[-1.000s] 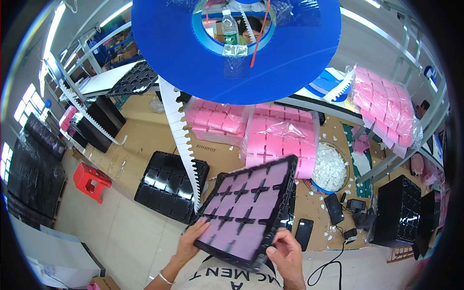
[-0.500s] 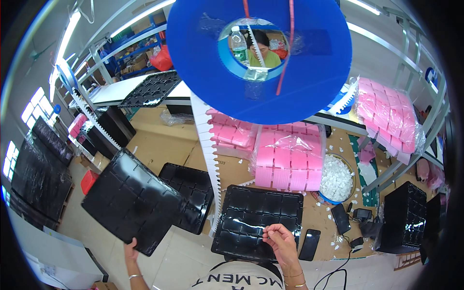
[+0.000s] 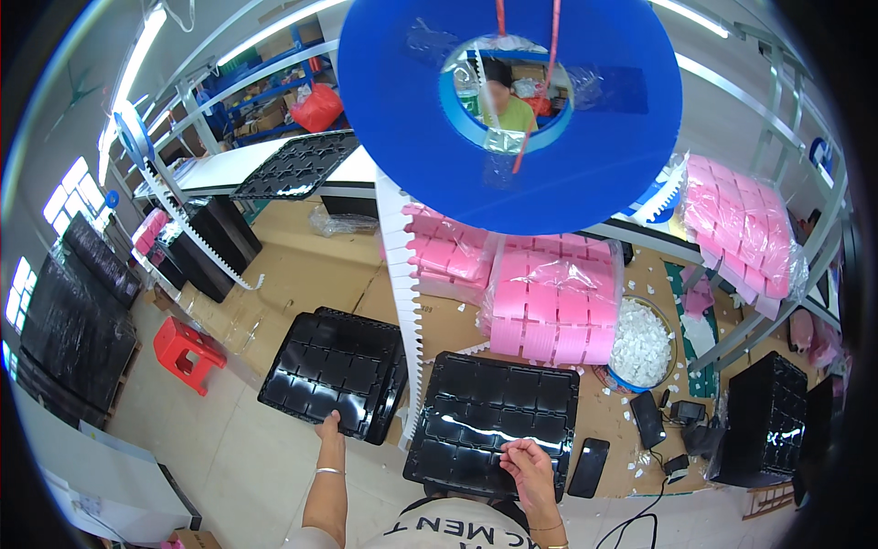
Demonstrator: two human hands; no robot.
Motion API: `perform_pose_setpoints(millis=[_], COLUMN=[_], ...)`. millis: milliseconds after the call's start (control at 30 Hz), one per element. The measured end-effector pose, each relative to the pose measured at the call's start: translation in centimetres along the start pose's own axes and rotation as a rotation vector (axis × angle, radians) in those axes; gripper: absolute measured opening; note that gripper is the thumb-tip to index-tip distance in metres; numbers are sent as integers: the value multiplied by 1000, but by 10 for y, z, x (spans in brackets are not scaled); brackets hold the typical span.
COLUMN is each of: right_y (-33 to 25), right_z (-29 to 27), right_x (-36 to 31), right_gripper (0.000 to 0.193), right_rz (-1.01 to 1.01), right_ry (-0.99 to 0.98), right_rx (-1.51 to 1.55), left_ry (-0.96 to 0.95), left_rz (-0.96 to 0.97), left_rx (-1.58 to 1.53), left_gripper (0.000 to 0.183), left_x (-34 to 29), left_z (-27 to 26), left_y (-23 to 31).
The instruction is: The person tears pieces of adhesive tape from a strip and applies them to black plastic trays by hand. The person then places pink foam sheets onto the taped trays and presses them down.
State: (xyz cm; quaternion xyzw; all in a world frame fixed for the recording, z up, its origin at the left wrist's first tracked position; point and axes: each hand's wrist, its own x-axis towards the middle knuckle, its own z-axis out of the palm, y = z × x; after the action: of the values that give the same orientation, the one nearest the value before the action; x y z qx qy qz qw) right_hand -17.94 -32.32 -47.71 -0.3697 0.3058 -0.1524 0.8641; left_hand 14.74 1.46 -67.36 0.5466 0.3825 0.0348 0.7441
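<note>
While the desk (image 3: 302, 261) spreads widest with its matte, brown, cardboard-like top, the blue reel (image 3: 549, 192) comes next, a smooth flat disc with a round hub. The front pink pack (image 3: 553, 302) bulges on the desk, its ribbed, slotted sheets sheathed in crinkled clear film (image 3: 567, 261). Nearer the person lies the near black tray (image 3: 494, 412), a rectangle of shiny plastic moulded into a grid of squarish panels. The left black tray (image 3: 320, 366), of similar glossy, gridded plastic, lies slightly askew over the under tray (image 3: 391, 393), whose edge shows at its right. Between that pair and the near black tray, a long white strip (image 3: 398, 293) runs down the view, thin and flat, toothed along one side like a saw. Past the near tray's far right corner, the round tub (image 3: 625, 384) is heaped with rough, angular white chips (image 3: 640, 348). The left hand (image 3: 329, 426) has its grip closed on the lower edge of the left black tray; the right hand (image 3: 527, 457) is over the near black tray, fingers curled, and I cannot tell whether its grip pinches anything or touches the plastic. Beside that tray lies the dark phone (image 3: 588, 468), a slim, smooth slab
</note>
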Motion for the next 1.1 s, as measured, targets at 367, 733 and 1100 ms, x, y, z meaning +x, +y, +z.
perform_pose_setpoints(millis=[367,733,1100], right_y=[20,81,84], right_z=[-3,65,92], right_x=[7,77,118], right_gripper=[8,57,24], right_rz=[76,-64,-383], right_ry=[-5,-330,-308], right_rx=[-10,-370,-738], left_ry=[369,241,-1207], left_rz=[203,244,404], left_rx=[1100,1217,752], left_gripper=[85,98,46], left_x=[-10,-60,-171], left_z=[-8,19,23], left_y=[-7,-6,19])
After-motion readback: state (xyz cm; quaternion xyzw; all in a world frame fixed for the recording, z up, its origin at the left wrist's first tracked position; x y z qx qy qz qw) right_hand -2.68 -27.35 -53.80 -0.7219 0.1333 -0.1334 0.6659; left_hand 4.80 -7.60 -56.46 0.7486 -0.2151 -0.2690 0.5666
